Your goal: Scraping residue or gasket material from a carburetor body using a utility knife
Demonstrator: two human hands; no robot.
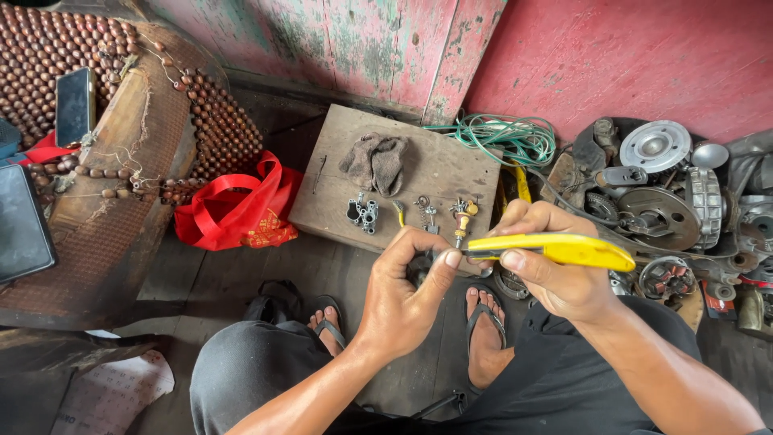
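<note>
We hold a yellow-handled tool against a small dark part, above our knees.

Our right hand is clenched round the tool's yellow handles, its metal tip pointing left to the part; our left hand pinches that part between thumb and fingers, so we cannot make out its shape. Both hands hover over our sandalled feet on the dark floor. Just beyond them lies a wooden board carrying a grey rag, a metal fitting and a few small springs and screws. A coil of green wire rests at the board's far right corner, with a heap of engine parts to its right. A red bag sits left of the board, beside a beaded seat cover.
</note>
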